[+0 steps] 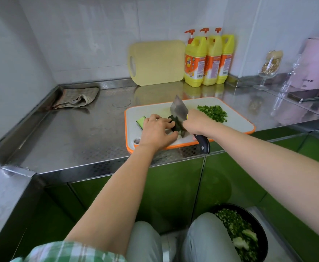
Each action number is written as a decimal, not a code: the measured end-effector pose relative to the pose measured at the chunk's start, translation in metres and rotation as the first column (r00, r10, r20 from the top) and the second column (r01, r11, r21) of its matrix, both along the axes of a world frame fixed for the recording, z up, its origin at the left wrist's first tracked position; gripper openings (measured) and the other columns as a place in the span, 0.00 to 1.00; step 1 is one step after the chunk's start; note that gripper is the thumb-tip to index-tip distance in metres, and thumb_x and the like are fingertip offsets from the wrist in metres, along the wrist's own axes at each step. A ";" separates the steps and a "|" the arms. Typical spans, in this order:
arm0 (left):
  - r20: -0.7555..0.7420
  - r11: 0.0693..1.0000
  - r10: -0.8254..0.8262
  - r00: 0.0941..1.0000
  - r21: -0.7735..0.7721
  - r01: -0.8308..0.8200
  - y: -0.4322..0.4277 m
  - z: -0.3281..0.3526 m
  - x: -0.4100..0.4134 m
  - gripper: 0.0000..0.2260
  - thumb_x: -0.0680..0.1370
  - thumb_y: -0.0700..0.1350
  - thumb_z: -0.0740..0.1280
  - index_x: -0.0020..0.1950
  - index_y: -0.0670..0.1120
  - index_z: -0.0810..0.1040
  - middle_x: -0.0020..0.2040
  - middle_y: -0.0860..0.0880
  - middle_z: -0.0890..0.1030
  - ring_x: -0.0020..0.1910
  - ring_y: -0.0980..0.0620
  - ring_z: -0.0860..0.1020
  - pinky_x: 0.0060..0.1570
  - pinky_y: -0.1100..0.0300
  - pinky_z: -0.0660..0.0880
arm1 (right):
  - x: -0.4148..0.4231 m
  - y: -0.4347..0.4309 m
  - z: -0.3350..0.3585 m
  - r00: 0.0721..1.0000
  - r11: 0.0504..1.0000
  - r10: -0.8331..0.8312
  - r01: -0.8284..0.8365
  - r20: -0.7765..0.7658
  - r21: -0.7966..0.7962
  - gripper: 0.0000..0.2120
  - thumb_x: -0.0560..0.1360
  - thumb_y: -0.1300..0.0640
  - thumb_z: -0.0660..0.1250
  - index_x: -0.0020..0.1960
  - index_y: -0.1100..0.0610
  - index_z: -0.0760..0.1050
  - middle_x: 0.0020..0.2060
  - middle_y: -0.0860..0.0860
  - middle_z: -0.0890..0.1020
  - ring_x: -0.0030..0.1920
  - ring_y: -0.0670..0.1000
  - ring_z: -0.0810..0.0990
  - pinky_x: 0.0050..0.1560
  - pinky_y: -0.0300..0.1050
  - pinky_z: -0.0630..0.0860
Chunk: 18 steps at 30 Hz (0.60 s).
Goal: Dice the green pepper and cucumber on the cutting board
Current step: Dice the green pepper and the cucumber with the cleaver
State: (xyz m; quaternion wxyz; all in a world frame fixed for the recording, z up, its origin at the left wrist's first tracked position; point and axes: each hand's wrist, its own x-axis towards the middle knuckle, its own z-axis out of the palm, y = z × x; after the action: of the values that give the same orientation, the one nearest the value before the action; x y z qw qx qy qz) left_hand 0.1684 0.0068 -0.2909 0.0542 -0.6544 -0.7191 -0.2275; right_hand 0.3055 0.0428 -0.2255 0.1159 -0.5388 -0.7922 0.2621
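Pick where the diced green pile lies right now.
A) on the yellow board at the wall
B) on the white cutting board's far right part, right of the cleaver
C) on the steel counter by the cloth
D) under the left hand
B: the diced green pile lies on the cutting board right of the cleaver, which the right hand grips, while the left hand holds the cucumber.

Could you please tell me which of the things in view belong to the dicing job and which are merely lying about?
In use: cutting board, cleaver in the right hand, cucumber held by the left hand, diced pepper.

Lying about: yellow board, three soap bottles, cloth, glass, pink appliance, floor bin.
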 end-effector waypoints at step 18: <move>0.008 0.998 0.001 1.000 0.071 -0.001 -0.001 -0.001 0.000 0.17 0.75 0.55 0.67 0.60 0.49 0.81 0.57 0.49 0.80 0.61 0.47 0.68 0.54 0.55 0.59 | 0.007 -0.015 0.030 0.985 0.995 0.100 -0.094 0.139 -0.046 0.06 0.77 0.68 0.54 0.43 0.64 0.67 0.33 0.60 0.74 0.26 0.55 0.74 0.27 0.40 0.69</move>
State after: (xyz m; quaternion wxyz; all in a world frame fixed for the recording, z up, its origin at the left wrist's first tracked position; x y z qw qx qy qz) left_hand 0.1679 0.0059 -0.2919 0.0746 -0.6508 -0.7111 -0.2553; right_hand 0.3124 0.0281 -0.1955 0.0361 -0.5190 -0.8185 0.2439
